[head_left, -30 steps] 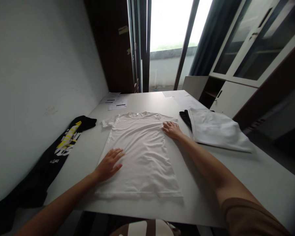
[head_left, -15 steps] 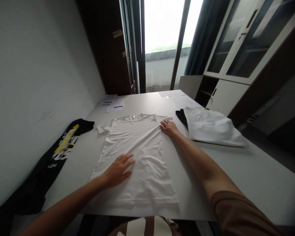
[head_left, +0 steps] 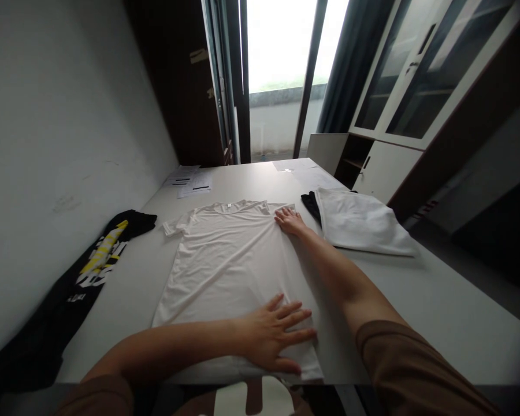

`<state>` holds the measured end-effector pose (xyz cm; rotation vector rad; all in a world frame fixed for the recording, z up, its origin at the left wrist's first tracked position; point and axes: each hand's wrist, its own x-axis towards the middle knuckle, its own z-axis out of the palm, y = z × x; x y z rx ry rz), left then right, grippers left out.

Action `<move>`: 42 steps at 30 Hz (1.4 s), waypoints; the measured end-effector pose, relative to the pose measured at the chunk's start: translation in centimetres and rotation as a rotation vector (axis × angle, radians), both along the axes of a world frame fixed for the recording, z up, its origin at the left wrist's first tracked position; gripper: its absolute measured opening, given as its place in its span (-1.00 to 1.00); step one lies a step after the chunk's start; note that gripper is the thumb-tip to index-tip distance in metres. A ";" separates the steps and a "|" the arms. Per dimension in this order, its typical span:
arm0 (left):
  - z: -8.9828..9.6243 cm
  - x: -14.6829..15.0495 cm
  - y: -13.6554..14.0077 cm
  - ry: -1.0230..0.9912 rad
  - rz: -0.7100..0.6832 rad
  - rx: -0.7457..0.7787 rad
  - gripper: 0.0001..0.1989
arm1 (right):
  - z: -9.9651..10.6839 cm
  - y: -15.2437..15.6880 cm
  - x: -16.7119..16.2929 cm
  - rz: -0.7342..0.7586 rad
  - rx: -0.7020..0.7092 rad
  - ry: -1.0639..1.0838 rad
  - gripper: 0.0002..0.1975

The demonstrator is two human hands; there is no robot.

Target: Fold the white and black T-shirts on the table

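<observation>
A white T-shirt (head_left: pixel 216 260) lies spread on the white table, its collar toward the far side and its hem by the near edge. My left hand (head_left: pixel 273 335) rests flat on the shirt's lower right part, fingers spread toward the right side edge. Near the right sleeve, my right hand (head_left: pixel 289 221) lies palm down on the cloth with its fingers stretched out. A long diagonal crease runs across the shirt's front. The left forearm hides part of the lower shirt.
Folded white cloth (head_left: pixel 364 222) lies over black cloth on the right. A black garment (head_left: pixel 91 271) with yellow and white print lies along the left wall. Papers (head_left: pixel 195 184) are on the table's (head_left: pixel 251 179) far left. A white cabinet (head_left: pixel 385 167) stands beyond at right.
My left hand has swept right and toward me across the shirt, and the wrinkles in its lower right part have flattened. The right hand stays by the sleeve.
</observation>
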<state>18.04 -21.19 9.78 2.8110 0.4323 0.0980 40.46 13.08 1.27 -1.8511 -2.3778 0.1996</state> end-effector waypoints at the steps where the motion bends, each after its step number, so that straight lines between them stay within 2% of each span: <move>1: 0.0 0.1 -0.1 -0.002 -0.004 -0.003 -0.24 | 0.0 0.0 0.1 0.003 0.009 0.004 -0.35; 6: 0.2 -0.1 1.3 -0.049 0.089 -0.035 -0.30 | 0.0 0.1 0.1 -0.012 0.039 0.028 -0.36; 10: -0.4 -2.6 6.1 -0.078 0.297 0.085 -0.34 | -0.1 0.6 0.0 -0.044 0.054 0.030 -0.36; 13: -1.9 -6.9 12.0 -0.049 0.577 0.181 -0.42 | -0.2 1.0 0.1 -0.052 0.034 0.023 -0.39; 16: -3.9 -12.6 18.0 0.011 0.917 0.240 -0.46 | -0.3 1.3 0.2 -0.057 0.023 0.029 -0.41; 20: -6.2 -19.0 23.1 0.141 1.206 0.194 -0.41 | -0.1 1.9 0.2 -0.076 0.008 0.031 -0.41; 23: -7.5 -21.2 24.9 0.187 1.276 0.143 -0.36 | 0.1 2.4 0.0 -0.093 -0.004 0.027 -0.40; 27: -8.5 -21.7 26.3 0.200 1.292 0.126 -0.31 | 0.5 2.9 -0.3 -0.109 -0.005 0.017 -0.41; 36: -8.6 -22.0 28.1 0.176 1.301 0.122 -0.32 | 0.8 2.5 -0.5 -0.134 0.059 0.020 -0.44; 38: -8.4 -21.9 28.3 0.175 1.309 0.119 -0.32 | 1.0 2.0 -0.8 -0.129 0.102 0.025 -0.45; 42: -7.7 -21.3 28.0 0.142 1.312 0.159 -0.36 | 1.6 -0.2 -2.1 -0.123 0.284 0.103 -0.47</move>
